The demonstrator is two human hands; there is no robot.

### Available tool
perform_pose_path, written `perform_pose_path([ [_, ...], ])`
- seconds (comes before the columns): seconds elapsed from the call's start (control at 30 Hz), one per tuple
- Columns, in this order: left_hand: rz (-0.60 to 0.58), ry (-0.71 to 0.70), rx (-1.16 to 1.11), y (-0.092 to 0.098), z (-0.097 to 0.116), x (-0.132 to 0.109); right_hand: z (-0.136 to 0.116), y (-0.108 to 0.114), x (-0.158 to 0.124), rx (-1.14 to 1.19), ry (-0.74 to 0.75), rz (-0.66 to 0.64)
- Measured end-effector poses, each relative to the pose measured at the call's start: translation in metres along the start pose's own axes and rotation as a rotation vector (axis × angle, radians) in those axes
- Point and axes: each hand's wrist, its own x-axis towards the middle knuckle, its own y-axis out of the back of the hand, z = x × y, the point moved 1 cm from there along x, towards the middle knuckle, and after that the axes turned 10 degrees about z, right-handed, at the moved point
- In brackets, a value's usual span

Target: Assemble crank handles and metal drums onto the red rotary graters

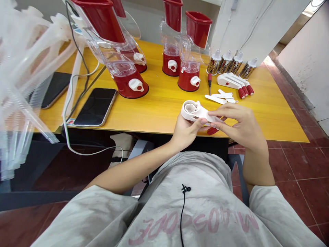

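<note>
Both hands, left hand (185, 129) and right hand (238, 125), grip with closed fingers one white plastic crank handle with red knob (196, 111) above the yellow wooden tabletop (164, 109) edge. Behind stand four red-based clear graters (189, 72), four steel drums (226, 62), two phones (96, 106).

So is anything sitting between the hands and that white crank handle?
Nothing visible. Both the left hand and the right hand already grip the white crank handle directly, above the yellow table's near edge; its red knob end is mostly hidden under the fingers.
</note>
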Motion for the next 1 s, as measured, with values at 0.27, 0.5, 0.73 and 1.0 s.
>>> perform_pose_path([
  [0.27,0.032,-0.006,-0.007,0.003,-0.004,0.001,0.004,-0.001,-0.001,-0.012,0.027,0.040],
  [0.5,0.022,-0.029,-0.007,0.002,-0.003,0.002,0.007,-0.002,0.001,0.011,0.052,0.019],
  [0.73,0.013,-0.022,0.008,0.001,0.000,0.002,0.010,-0.004,0.000,0.003,0.055,0.001],
  [1.0,0.036,0.048,-0.021,-0.006,0.008,-0.001,0.008,-0.009,-0.002,-0.108,0.047,-0.033],
])
